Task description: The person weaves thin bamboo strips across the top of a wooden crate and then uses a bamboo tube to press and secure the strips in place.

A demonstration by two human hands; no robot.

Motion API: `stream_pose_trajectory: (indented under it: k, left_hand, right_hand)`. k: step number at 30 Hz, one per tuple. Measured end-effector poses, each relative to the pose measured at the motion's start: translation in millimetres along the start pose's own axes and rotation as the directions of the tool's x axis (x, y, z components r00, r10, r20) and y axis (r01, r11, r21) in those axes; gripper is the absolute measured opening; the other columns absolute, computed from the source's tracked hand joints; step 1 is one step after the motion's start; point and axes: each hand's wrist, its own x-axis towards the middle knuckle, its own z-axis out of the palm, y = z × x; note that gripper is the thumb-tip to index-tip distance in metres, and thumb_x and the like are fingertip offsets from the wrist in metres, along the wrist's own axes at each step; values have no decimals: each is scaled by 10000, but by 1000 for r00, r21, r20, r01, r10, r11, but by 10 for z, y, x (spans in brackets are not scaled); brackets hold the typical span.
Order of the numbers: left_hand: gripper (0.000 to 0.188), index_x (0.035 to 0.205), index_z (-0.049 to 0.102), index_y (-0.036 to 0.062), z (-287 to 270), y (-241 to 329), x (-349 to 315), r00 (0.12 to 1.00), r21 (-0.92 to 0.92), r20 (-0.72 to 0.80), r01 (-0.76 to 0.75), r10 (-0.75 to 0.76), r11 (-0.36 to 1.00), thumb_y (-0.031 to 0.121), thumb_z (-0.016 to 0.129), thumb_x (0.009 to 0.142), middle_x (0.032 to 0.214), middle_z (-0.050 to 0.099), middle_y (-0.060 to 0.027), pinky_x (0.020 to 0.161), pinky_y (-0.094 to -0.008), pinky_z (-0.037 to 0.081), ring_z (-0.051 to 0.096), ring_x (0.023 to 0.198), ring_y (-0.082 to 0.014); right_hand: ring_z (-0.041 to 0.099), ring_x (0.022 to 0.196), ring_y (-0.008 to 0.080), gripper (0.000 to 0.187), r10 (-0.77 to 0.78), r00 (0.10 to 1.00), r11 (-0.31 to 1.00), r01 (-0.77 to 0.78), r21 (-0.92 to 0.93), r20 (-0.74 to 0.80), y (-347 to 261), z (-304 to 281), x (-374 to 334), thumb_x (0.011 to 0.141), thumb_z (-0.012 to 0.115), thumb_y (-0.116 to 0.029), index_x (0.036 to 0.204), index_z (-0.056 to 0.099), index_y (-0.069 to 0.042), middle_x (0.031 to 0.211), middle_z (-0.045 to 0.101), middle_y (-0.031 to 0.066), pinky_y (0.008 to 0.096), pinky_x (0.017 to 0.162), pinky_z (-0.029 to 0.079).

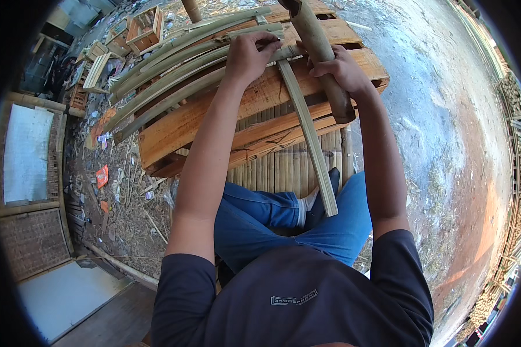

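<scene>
My right hand [342,70] is wrapped round a thick brown bamboo tube [315,43], which slants across the right part of the wooden pallet-like bench [182,130]. My left hand [250,55] is closed in a pinch over the ends of the bamboo slats [185,75]. A tiny bright point shows at its fingertips, too small to name. Several of these long greenish slats lie side by side, reaching to the left. From under their right ends a straight split-bamboo strip [308,133] runs toward me, its near end above my thigh.
Beneath the bench is a bamboo-slat platform [266,173] where I sit with legs folded. Small wooden crates [145,29] stand at the far left on littered ground. A red wrapper [102,176] lies there. Bamboo-framed panels [29,153] stand at left, and stacked bamboo [512,95] lines the right rim.
</scene>
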Motion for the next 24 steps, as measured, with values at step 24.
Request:
stream_pose_trajectory:
  k: [24]
  left_hand:
    - [179, 1002, 777, 28, -12, 51, -15, 1000, 0, -15, -15, 15, 1000, 174, 789, 898, 923, 787, -123, 808, -337, 601, 770, 863, -216]
  right_hand:
    - [613, 850, 177, 353, 51, 998, 996, -47, -75, 45, -89, -13, -53, 666, 728, -151, 997, 699, -32, 905, 672, 59, 318, 845, 484]
